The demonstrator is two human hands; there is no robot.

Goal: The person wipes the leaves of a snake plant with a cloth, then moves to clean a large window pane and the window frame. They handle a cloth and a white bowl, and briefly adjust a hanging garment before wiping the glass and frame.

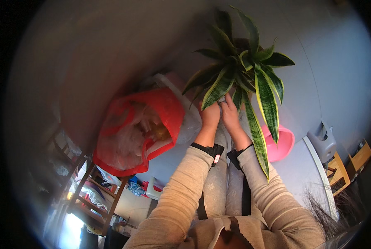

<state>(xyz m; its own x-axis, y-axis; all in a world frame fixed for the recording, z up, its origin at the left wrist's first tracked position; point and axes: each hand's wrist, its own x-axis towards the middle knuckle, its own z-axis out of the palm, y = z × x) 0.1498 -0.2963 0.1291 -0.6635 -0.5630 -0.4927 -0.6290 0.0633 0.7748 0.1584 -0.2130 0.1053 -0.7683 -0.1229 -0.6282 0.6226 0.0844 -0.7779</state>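
Observation:
Before me stands a snake plant (pixel 226 84) with yellow-edged green leaves, some arching towards me. Under its lower leaves, my left hand (pixel 209 115) and my right hand (pixel 231 117) are close together. A small pale item (pixel 222 100), perhaps a cloth or tissue, shows between their fingers. One leaf tip covers part of my left hand, and most of its fingers are hidden. A long leaf (pixel 255 133) hangs down over my right forearm. The plant's pot is mostly hidden behind the leaves.
Left of my hands is a clear plastic bag with red edges (pixel 170 115), its contents blurred. A pink plastic basin (pixel 280 144) lies to the right on the grey floor. Farther right stand a grey plastic stool (pixel 324 144) and wooden furniture (pixel 339 171). A wooden frame (pixel 112 205) is lower left.

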